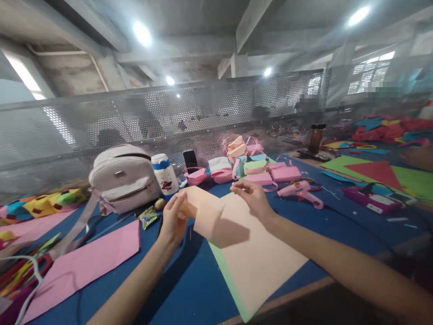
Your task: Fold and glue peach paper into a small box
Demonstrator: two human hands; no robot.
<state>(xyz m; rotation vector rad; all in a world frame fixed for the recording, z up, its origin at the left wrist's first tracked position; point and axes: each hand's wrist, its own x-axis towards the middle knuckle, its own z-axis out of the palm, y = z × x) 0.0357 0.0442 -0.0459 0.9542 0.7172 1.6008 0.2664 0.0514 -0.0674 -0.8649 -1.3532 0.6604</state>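
A folded piece of peach paper (207, 217) is held up in my left hand (174, 220), pinched between thumb and fingers. My right hand (255, 199) is apart from it, over a large peach sheet (264, 259), with thumb and fingertips pressed together. Whatever may be between those fingertips is too small to name. The sheet lies on a green one (227, 275), which shows along its left edge. A pink hot glue gun (301, 192) rests on the blue table (179, 284), to the right of my right hand.
Small paper baskets (255, 167) in pink, green and peach crowd the back. A pale backpack (123, 178), a white bottle (164, 176) and a phone (190, 160) stand left of them. Pink paper (91, 266) lies at left; a purple device (372, 199) sits at right.
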